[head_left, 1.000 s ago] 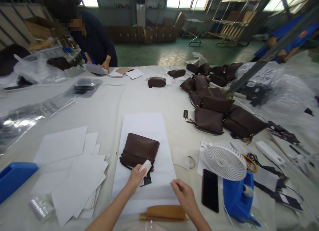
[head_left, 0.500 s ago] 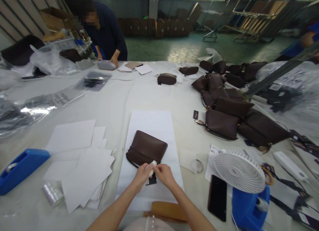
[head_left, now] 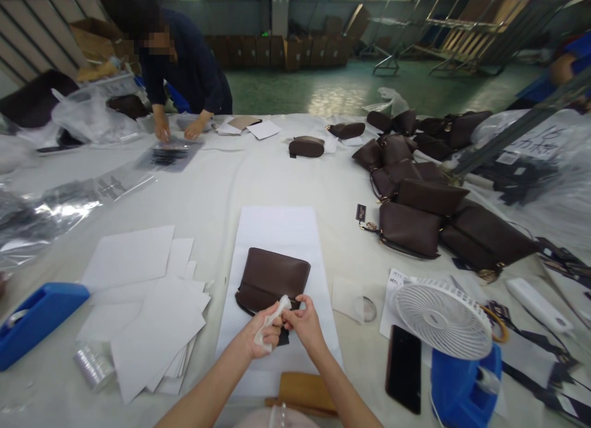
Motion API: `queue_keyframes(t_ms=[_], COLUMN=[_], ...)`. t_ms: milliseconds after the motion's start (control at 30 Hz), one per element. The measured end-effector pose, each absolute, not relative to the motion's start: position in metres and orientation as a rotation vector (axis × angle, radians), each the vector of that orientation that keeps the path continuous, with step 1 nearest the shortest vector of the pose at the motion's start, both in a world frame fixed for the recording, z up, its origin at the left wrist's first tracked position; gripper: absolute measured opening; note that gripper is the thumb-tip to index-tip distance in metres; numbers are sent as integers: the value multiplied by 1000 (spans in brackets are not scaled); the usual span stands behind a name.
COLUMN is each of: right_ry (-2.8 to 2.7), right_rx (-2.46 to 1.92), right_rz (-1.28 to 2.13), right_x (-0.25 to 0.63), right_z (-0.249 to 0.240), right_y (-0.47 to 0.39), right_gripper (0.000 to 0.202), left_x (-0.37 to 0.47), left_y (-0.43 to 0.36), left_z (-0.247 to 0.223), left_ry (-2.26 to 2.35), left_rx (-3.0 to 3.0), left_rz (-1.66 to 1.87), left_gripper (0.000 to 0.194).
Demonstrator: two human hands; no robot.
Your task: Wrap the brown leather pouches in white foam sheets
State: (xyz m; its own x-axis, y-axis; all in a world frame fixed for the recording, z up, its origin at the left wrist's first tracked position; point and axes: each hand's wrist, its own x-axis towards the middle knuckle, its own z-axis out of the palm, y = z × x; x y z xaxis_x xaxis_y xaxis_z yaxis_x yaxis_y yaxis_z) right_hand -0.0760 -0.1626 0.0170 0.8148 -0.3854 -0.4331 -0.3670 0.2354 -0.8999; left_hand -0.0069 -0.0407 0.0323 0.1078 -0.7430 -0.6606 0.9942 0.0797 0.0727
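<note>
A dark brown bag lies on a long white sheet in front of me. At its lower edge my left hand is closed round a crumpled white tissue. My right hand touches the left one, thumb and finger pinched on something too small to make out by the bag's lower right corner. Below the left fingers a black tag shows in part. A mustard-brown flat item lies between my forearms.
White papers and a blue tape dispenser lie left. Right are a phone, a white-and-blue fan and piled brown bags. Across the table, a person's hands touch a plastic-wrapped stack.
My left hand has turned, showing more of the tissue, and my right hand has lifted slightly. The bag has rotated a little. The other person's hands moved left onto the plastic-wrapped stack.
</note>
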Motion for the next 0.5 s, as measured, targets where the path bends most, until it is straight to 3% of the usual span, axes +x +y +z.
queue_keyframes(t_ms=[167,300,500], right_ry=[479,7,20], right_rx=[-1853,-2386,-2482], right_rz=[20,-85,-158], right_x=[-77,-66,-68], right_z=[2,-9,-3], right_y=[-175,-205,-218], right_gripper=[30,34,39], left_x=[-2,-1,-9], left_y=[-30,-25,-41], left_z=[33,29,18], left_ry=[538,499,432], left_rx=[478,605,905], left_rz=[-1516,-1594,-1402], left_gripper=[40,39,43])
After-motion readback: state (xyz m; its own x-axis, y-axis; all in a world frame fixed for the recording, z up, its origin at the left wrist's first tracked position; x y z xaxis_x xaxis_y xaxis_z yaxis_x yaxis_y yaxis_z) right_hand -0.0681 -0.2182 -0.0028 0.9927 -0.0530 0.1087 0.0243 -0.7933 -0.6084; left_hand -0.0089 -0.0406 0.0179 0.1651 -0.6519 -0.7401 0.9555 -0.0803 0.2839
